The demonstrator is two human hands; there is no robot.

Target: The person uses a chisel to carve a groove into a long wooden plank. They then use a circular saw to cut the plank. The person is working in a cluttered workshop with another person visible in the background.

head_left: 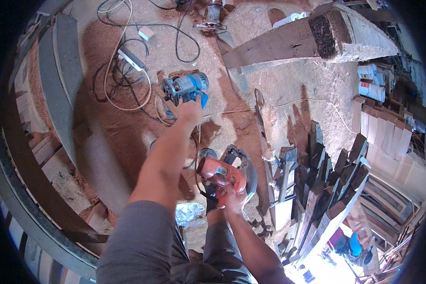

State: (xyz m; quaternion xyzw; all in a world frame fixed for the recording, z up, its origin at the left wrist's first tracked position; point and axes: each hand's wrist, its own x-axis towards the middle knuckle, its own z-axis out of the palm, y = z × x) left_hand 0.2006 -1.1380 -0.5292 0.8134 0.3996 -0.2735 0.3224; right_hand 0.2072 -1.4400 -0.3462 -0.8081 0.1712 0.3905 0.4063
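My left hand [190, 112], arm stretched forward, is closed on the handle of a blue corded power tool [187, 84]. The tool has a round motor housing and a grey metal base, and it rests on the sawdust-covered ground; its exact kind is hard to make out. Close to my legs, my right hand [235, 198] wraps round the rear handle of an orange circular saw [220, 171]. A curved grey guard and dark base plate show on its right side. My fingers partly hide both handles.
A white power strip [130, 59] lies among tangled cables at the upper left. A thick timber beam [279, 45] crosses the upper right. Several dark wooden stakes [336, 184] stand at the right, beyond which a person [355, 244] shows. A curved plank [61, 80] runs along the left.
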